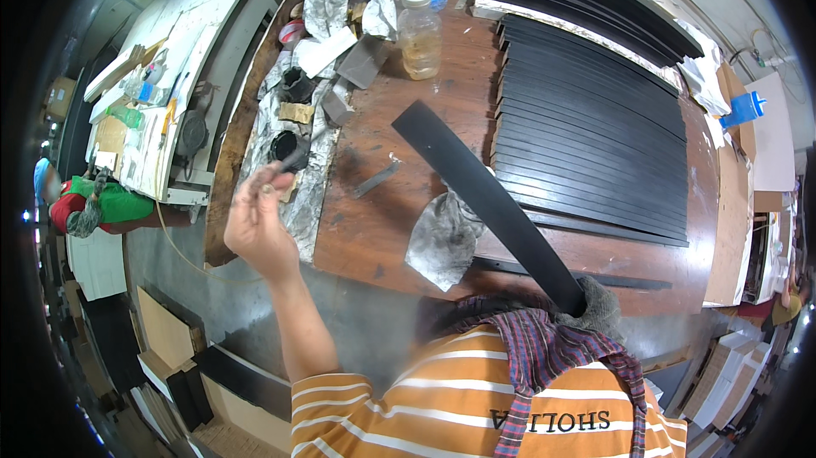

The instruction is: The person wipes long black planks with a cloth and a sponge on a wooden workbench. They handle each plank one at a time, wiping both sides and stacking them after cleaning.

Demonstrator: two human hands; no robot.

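My right hand [600, 308], in a grey glove or wrapped in grey cloth, grips the lower end of a long flat black slat [489, 203]. The slat slants up and to the left over the brown table. At the left, my left hand [257, 218] is closed in a pinch beside a small black pot [287, 149]. A small dark piece shows at its fingertips, over the pot's rim; its kind cannot be made out. Stained cloth or paper [299, 220] lies under the pot. A smudged white rag [446, 237] rests on the table to the left of the slat.
Several black slats [595, 144] lie side by side at the right, with more stacked behind them. A lidded jar [419, 37], grey blocks [364, 61] and a thin strip [376, 178] are on the brown table [365, 241]. Another person [102, 203] is at the far left.
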